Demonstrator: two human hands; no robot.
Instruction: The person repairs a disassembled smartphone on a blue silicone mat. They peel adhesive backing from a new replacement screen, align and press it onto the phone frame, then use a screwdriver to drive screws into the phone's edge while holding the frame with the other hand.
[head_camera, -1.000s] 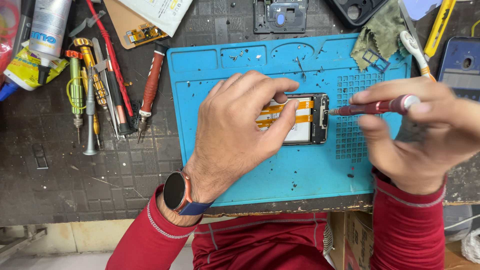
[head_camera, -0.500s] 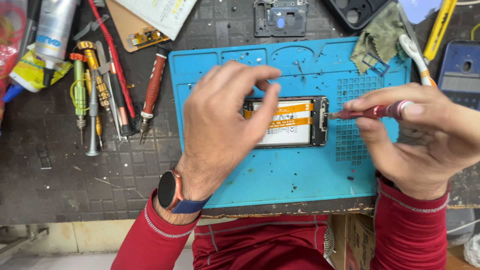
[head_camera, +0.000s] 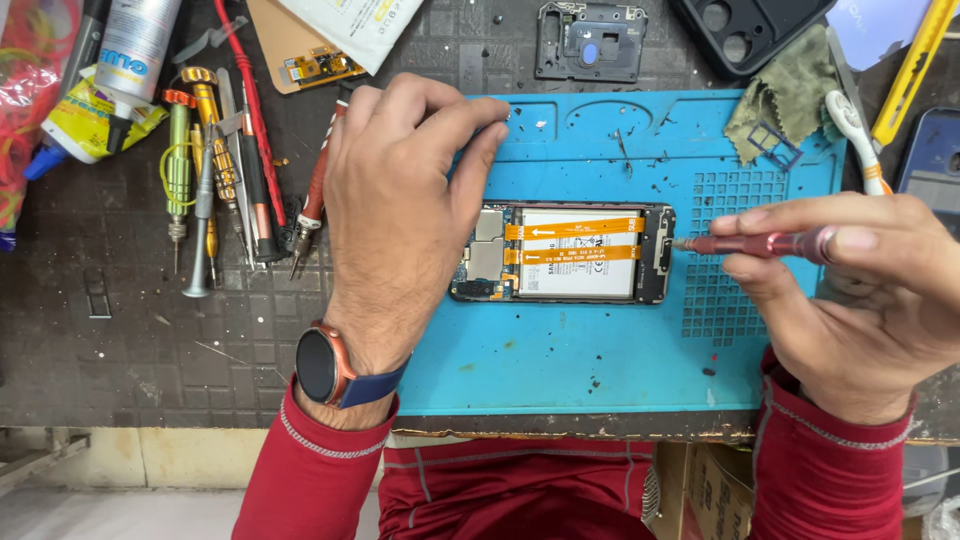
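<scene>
An opened phone (head_camera: 575, 280) lies flat on the blue repair mat (head_camera: 560, 360), showing a white battery, orange flex cables and a circuit board at its left end. My right hand (head_camera: 860, 300) grips a slim red screwdriver (head_camera: 770, 243) whose tip touches the phone's right end. My left hand (head_camera: 400, 210), with a watch on the wrist, rests left of the phone. Its thumb and fingertips are pinched together over the mat's upper left tray edge. Whether they hold a small part is hidden.
Several screwdrivers and tweezers (head_camera: 210, 180) lie in a row left of the mat, beside a glue tube (head_camera: 130, 50). Behind the mat sit a grey phone frame piece (head_camera: 590, 40), a black case (head_camera: 750, 30), a green cloth (head_camera: 790, 95) and a yellow knife (head_camera: 910, 70).
My left hand has lifted off the phone and moved left and up to the mat's upper edge, uncovering the phone. The screwdriver stays at the phone's right end.
</scene>
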